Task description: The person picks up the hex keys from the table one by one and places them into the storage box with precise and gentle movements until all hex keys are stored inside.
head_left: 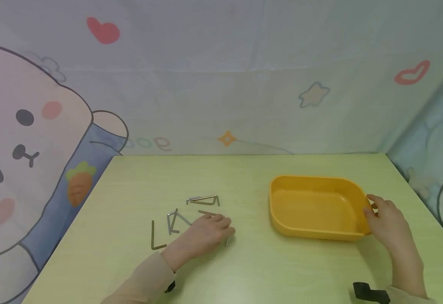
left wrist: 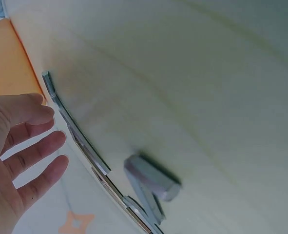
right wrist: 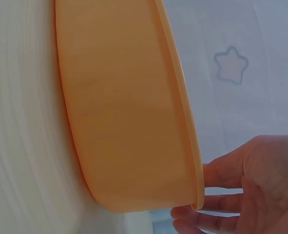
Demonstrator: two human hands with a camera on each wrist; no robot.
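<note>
A printed cloth backdrop (head_left: 221, 76) with a cartoon rabbit, hearts and a star hangs behind a pale green desk (head_left: 244, 270), which fills the lower half of the head view.

On the right side of the desk sits a shallow orange tray (head_left: 316, 207), rounded at the corners and with nothing in it. The right hand (head_left: 386, 219) is at its right end: the fingers curl over the rim there while the palm stays outside the wall. In the right wrist view the fingertips (right wrist: 192, 214) lie against the edge of the tray's rim, so the hand has hold of the tray at that end.

To the left of the tray, well apart from it, a loose scatter of metal hex keys (head_left: 202, 200) lies on the desk. One larger key (head_left: 155, 238) lies apart at the left of the group. The left hand (head_left: 206, 234) lies palm down over the right part of the scatter, fingers fairly straight and spread. It seems to rest on or just above a key or two, but the head view hides what is under the palm. The left wrist view shows the fingers (left wrist: 36, 156) extended beside a long key (left wrist: 75, 131) without closing on it.

A small black object (head_left: 369, 292) lies near the right forearm at the desk's front edge.
</note>
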